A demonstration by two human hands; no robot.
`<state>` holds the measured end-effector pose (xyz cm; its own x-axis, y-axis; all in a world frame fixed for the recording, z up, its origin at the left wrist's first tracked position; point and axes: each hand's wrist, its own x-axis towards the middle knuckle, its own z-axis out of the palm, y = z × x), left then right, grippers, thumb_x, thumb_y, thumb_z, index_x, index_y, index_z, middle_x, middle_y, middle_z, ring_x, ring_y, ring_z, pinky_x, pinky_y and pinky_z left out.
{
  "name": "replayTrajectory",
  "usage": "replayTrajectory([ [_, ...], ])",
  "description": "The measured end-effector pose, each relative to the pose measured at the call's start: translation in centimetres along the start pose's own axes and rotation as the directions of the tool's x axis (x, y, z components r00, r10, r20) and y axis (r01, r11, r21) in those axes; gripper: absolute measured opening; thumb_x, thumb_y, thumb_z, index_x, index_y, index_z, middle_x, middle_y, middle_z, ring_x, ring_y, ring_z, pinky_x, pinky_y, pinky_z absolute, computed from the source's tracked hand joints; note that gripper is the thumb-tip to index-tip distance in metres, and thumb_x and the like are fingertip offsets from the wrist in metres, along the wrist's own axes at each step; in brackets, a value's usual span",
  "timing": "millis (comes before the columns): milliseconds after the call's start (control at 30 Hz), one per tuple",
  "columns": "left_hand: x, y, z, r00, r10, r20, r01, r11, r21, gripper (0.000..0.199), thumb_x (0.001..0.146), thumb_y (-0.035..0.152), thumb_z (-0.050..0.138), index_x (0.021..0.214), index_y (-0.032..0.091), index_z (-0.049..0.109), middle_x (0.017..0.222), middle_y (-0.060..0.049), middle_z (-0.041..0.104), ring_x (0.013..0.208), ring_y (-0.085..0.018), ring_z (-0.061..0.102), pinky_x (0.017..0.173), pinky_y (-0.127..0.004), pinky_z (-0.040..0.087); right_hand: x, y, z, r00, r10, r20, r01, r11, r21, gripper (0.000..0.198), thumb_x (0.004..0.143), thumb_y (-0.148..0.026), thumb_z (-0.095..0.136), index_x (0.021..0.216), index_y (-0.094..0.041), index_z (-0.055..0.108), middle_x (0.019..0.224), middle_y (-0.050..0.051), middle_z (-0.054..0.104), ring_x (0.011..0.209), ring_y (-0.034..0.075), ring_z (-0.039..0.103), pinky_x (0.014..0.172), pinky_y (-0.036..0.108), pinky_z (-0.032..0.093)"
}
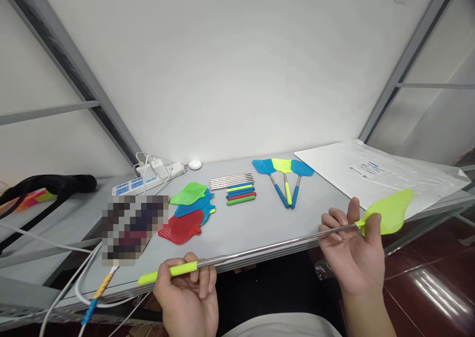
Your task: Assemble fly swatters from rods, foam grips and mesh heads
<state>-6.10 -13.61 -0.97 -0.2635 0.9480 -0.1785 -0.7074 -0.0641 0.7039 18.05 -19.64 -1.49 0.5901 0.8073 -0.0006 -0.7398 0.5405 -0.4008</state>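
Note:
A telescopic fly swatter (274,249) is stretched out long between my two hands, above the table's front edge. My left hand (189,292) is closed around its yellow-green handle. At the other end, the fingers of my right hand (352,253) hold the metal rod just below the yellow-green swatter head. Beyond them on the table lie loose swatter heads (181,226) in green, blue and red, partly overlapping. Several metal rods (232,180) rest side by side near several coloured handles (241,196). Three assembled, shortened swatters (284,178) with blue and yellow-green heads lie fanned out farther right.
A white power strip (148,178) with plugs and cables stands at the back left, beside a small round white device (195,165). A pixelated item (133,228) lies at the left. A large white package (352,171) covers the right side. Cables (79,282) hang over the front left edge.

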Motion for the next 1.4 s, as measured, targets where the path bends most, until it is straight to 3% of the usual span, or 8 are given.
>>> replayTrajectory([
  [233,-1.0,-1.3,0.6,0.999,-0.034,0.038,0.035,0.999,-0.033,0.031,0.092,0.041,0.048,0.069,0.022,0.045,0.051,0.007,0.040,0.032,-0.006,0.028,0.034,-0.020,0.025,-0.9,0.7,0.6,0.901,-0.431,-0.055,0.395,0.866,-0.306,0.029,0.095,-0.043,0.046,0.105,-0.030,0.069,0.074,-0.001,0.044,0.066,0.014,0.044,0.062,0.026,0.044],
  [433,-3.3,-4.8,2.3,0.978,-0.041,0.205,0.058,0.996,-0.075,0.037,0.095,0.050,0.043,0.069,0.023,0.046,0.046,0.006,0.044,0.032,-0.009,0.032,0.035,-0.021,0.029,-3.8,7.3,2.7,0.964,-0.262,-0.036,0.239,0.921,-0.309,0.036,0.097,-0.047,0.040,0.106,-0.029,0.070,0.091,0.004,0.061,0.075,0.015,0.052,0.073,0.032,0.047],
  [600,-4.5,-6.4,2.6,0.944,-0.145,0.296,0.178,0.980,-0.087,0.048,0.094,0.055,0.043,0.061,0.021,0.039,0.043,0.004,0.045,0.037,-0.009,0.038,0.040,-0.021,0.034,-5.6,10.4,4.2,0.994,-0.082,0.069,0.098,0.954,-0.283,0.040,0.096,-0.056,0.037,0.108,-0.035,0.069,0.096,0.005,0.067,0.069,0.017,0.052,0.050,0.028,0.045],
  [800,-4.5,-5.5,1.3,0.907,-0.033,0.419,0.026,0.999,0.022,0.043,0.088,0.053,0.056,0.061,0.021,0.046,0.050,0.004,0.049,0.040,-0.010,0.040,0.040,-0.022,0.033,-4.6,9.9,3.8,0.990,0.016,0.138,0.037,0.926,-0.376,0.041,0.097,-0.053,0.041,0.109,-0.029,0.071,0.090,0.005,0.067,0.071,0.014,0.053,0.071,0.029,0.051],
  [1067,-5.0,-7.8,1.6,0.872,-0.265,0.412,0.136,0.939,0.315,0.044,0.083,0.060,0.062,0.082,0.017,0.064,0.060,0.001,0.051,0.047,-0.008,0.038,0.044,-0.021,0.028,-4.7,8.5,2.4,0.967,0.166,0.193,0.017,0.714,-0.700,0.028,0.092,-0.049,0.056,0.098,-0.022,0.062,0.091,0.004,0.065,0.056,0.010,0.055,0.047,0.022,0.046],
  [1200,-4.3,-7.8,1.6,0.798,-0.344,0.494,0.213,0.929,0.303,0.038,0.085,0.056,0.061,0.090,0.018,0.060,0.061,0.004,0.049,0.039,-0.005,0.035,0.041,-0.019,0.025,-2.8,7.1,2.4,0.971,0.004,0.241,0.180,0.654,-0.735,0.034,0.094,-0.051,0.050,0.079,-0.021,0.055,0.075,0.001,0.061,0.054,0.010,0.052,0.051,0.023,0.046],
  [1300,-3.6,-7.2,2.0,0.810,-0.280,0.516,0.044,0.906,0.422,0.028,0.086,0.047,0.064,0.096,0.022,0.056,0.065,0.004,0.053,0.042,-0.007,0.040,0.043,-0.020,0.032,-1.1,6.1,2.8,0.965,-0.083,0.250,0.254,0.548,-0.797,0.039,0.094,-0.051,0.051,0.069,-0.021,0.048,0.065,-0.001,0.053,0.063,0.014,0.053,0.060,0.024,0.045],
  [1400,-3.1,-6.4,3.4,0.697,-0.219,0.683,-0.302,0.774,0.556,0.017,0.089,0.038,0.062,0.091,0.021,0.061,0.069,0.000,0.058,0.055,-0.012,0.049,0.054,-0.023,0.038,0.5,5.0,3.4,0.976,-0.050,0.213,0.215,0.386,-0.897,0.045,0.092,-0.056,0.050,0.064,-0.021,0.045,0.056,-0.004,0.044,0.053,0.012,0.041,0.050,0.024,0.035],
])
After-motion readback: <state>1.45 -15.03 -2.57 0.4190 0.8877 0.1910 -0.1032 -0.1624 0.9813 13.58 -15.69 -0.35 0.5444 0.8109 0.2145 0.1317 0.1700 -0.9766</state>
